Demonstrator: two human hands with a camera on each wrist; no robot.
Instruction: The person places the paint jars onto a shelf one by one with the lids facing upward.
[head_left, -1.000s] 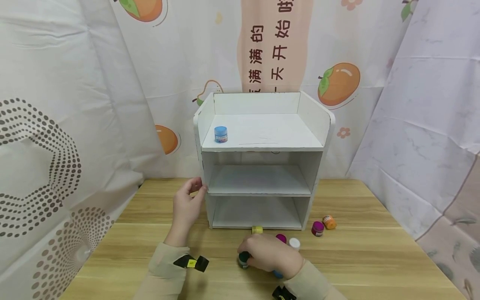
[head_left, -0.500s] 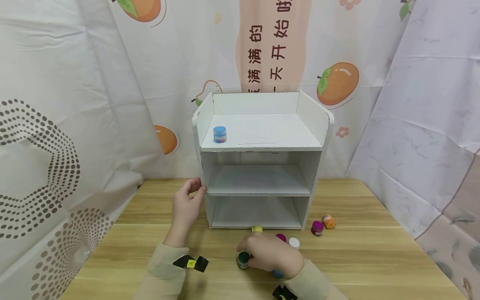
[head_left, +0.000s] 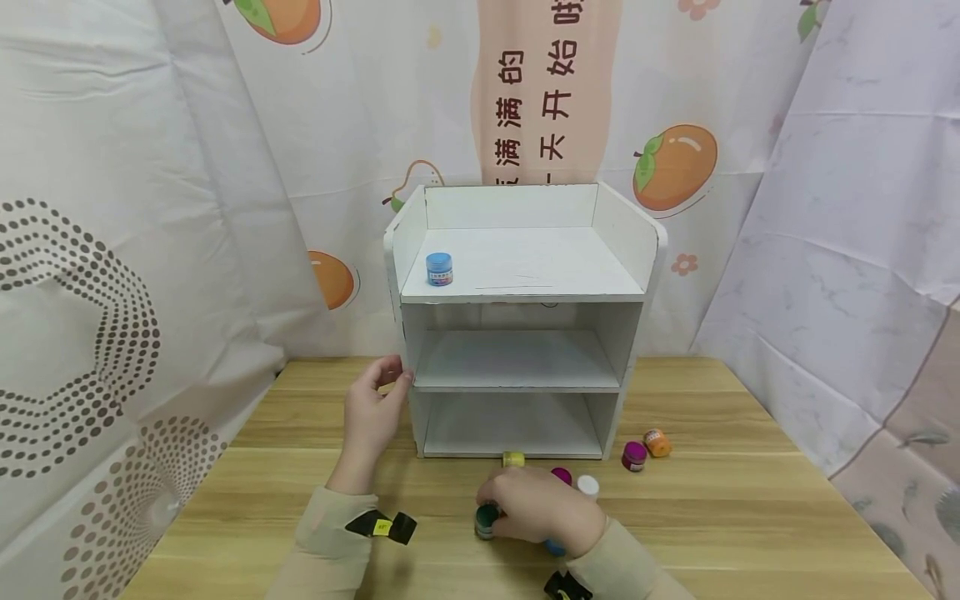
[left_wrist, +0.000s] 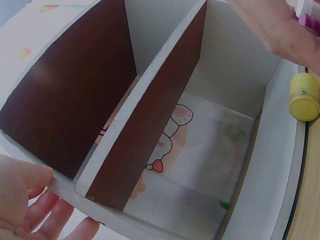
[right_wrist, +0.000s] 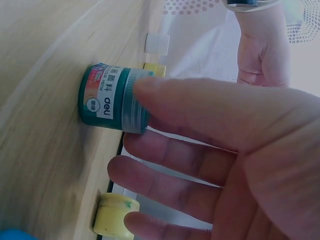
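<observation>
In the head view my right hand (head_left: 542, 507) is low over the table, holding a dark green paint jar (head_left: 485, 522). The right wrist view shows the thumb on the ribbed lid of this paint jar (right_wrist: 102, 95), with a finger on the lid's other side. The jar stands upright on the wood. My left hand (head_left: 377, 407) rests its fingertips against the outer left side of the white shelf unit (head_left: 517, 298). Up close, its thumb and fingers (left_wrist: 59, 212) touch the panel's edge without wrapping round it. A light blue jar (head_left: 439, 269) sits at the top shelf's left.
A yellow jar (head_left: 513, 459) lies at the unit's front base. Beyond my right hand are a magenta jar (head_left: 562, 476), a white-lidded jar (head_left: 588, 487) and a partly hidden blue jar (head_left: 555, 547). Farther right, a purple jar (head_left: 634, 456) and a tipped orange jar (head_left: 657, 443) are on the table.
The fingers of my right hand have shifted slightly on the green jar's lid, covering a little more of it than half a second ago. My left hand stays at the shelf's side.
</observation>
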